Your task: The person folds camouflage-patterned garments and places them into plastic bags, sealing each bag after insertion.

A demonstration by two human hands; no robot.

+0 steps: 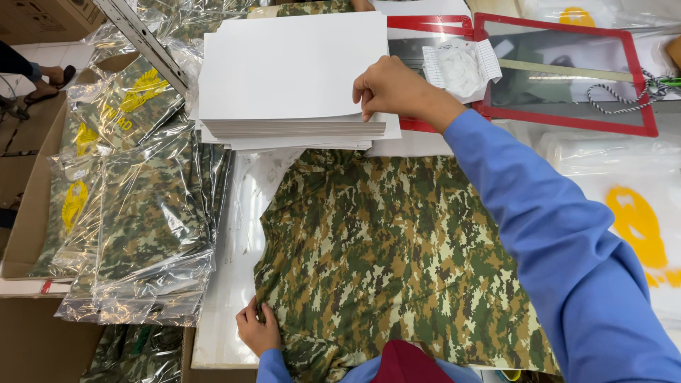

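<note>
A camouflage shirt lies spread flat on the table in front of me. My left hand pinches its lower left edge. Behind the shirt stands a stack of white cardboard sheets. My right hand, in a blue sleeve, grips the right front corner of the top sheet, fingers curled over its edge.
Bagged camouflage shirts in clear plastic are piled at the left, partly in a cardboard box. A red-framed board with a cord and a white packet sits at the back right. Clear bags with yellow print lie at the right. Another person's feet show at far left.
</note>
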